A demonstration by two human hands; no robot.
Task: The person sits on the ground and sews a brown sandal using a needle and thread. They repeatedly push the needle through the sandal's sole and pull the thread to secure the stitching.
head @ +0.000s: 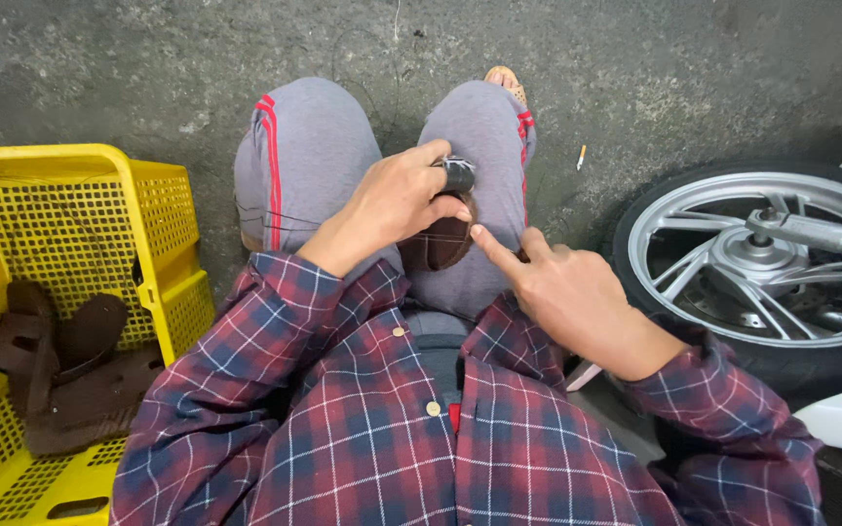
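Head view: the person sits low over the concrete floor (pixel 635 68), knees drawn up in grey trousers (pixel 304 146) with red side stripes. The left hand (pixel 397 200) has its grip pressed together on a small dark spool-like object (pixel 458 175), thumb under and fingers curled over it, and it sits right on top of a brown leather piece (pixel 440 244) that rests between the knees, on the lap. The right hand (pixel 562 292) is just beside that piece, forefinger stretched out with its tip at the brown edge; the other fingers are loosely bent and hold nothing that shows.

The step in hand looks like hand-stitching or threading the leather: thin dark threads run across the left knee. By my judgement the next move calls for a steady pull of thread while the fingertip keeps the edge in place.

The leather piece is rounded, dark brown, matt, mostly hidden by the left hand.

To the left a yellow plastic crate (pixel 148 205) holds more brown leather parts (pixel 60 370); to the right stands a motorbike wheel (pixel 762 263) with silver spokes.
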